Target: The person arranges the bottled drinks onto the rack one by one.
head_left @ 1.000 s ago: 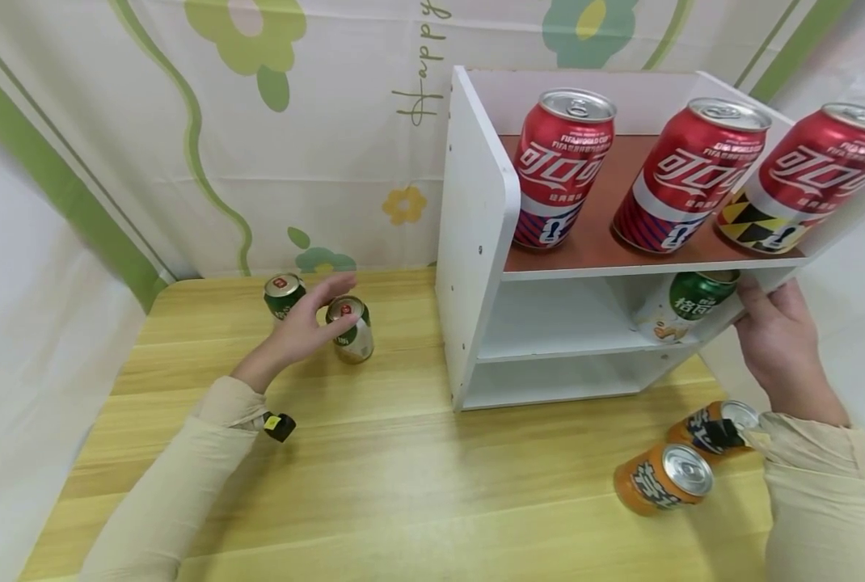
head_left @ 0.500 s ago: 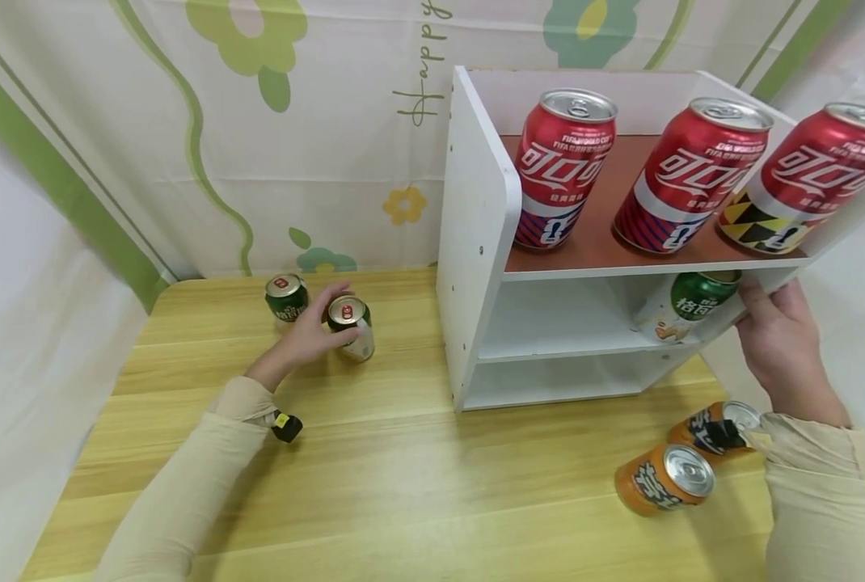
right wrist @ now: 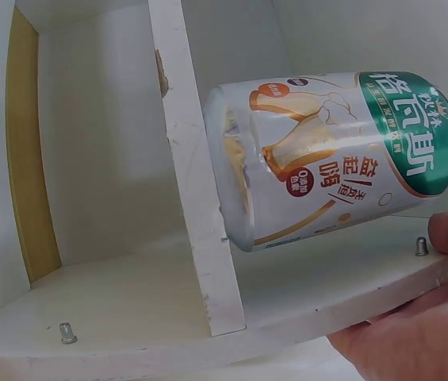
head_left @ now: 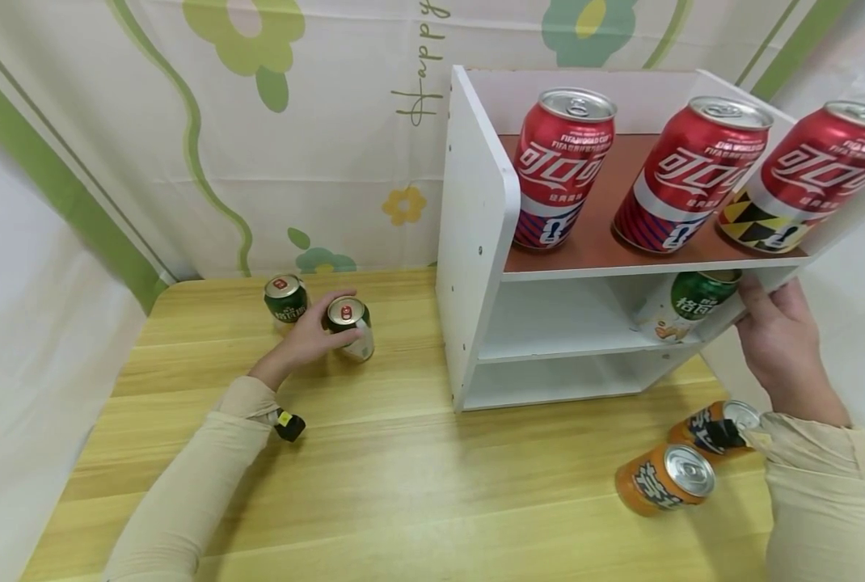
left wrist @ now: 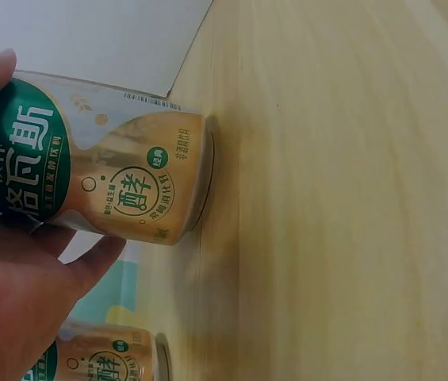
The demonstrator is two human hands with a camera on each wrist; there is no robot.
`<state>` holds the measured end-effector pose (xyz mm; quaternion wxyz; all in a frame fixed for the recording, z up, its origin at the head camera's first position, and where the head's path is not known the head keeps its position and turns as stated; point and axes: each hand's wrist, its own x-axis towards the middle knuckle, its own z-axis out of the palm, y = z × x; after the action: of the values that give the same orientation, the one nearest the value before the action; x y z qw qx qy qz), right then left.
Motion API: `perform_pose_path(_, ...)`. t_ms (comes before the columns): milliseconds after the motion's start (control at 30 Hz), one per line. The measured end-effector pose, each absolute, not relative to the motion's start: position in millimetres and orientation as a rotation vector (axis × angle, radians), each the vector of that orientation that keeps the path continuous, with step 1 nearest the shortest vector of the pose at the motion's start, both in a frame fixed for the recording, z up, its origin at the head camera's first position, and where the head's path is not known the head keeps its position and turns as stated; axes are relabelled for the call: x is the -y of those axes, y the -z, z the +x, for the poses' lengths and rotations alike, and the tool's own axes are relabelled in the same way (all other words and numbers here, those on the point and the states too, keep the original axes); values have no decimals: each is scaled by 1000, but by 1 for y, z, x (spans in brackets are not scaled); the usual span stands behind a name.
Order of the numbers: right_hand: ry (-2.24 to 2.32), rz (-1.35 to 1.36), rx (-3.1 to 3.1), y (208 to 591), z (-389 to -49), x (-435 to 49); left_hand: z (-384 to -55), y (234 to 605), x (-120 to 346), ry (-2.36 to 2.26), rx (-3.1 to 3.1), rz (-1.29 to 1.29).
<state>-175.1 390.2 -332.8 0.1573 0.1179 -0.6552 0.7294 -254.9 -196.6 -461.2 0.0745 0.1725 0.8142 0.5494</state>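
My left hand [head_left: 309, 331] wraps around a green and gold drink can [head_left: 356, 339], thumb on one side and fingers on the other. In the left wrist view that can [left wrist: 128, 171] stands with its base at the wooden tabletop. A matching can [head_left: 284, 301] is just behind the left hand. My right hand [head_left: 782, 339] grips the right side panel of a white shelf [head_left: 476, 242], thumb inside and fingers outside. Right by that thumb, a green and white can [right wrist: 319, 159] stands on the middle shelf board, against the side panel.
Three red cola cans stand on the top board, one of them [head_left: 567, 170] at the left end. Two orange cans stand on the table before the shelf's right side, the nearer one [head_left: 651, 481] fully visible. A flowered cloth [head_left: 331, 145] hangs behind.
My left hand has moved slightly right and down, and its fingers have closed around the nearer green and gold can. The right hand holds its place on the shelf panel.
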Motion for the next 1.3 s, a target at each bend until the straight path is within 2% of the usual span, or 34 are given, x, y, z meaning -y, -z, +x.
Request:
perform_pose_path(567,-2106,377,1819,335,-176,-388,-252,465,184,-1598,-2621,306)
perform_pose_path(967,-2113,426,1795,335,-178,-387,-253,465,192,-1621,-2526,441)
perform_pose_path(1300,-2114,409,1806,334,-177,-387,-250,465,191,-1601,-2572,416)
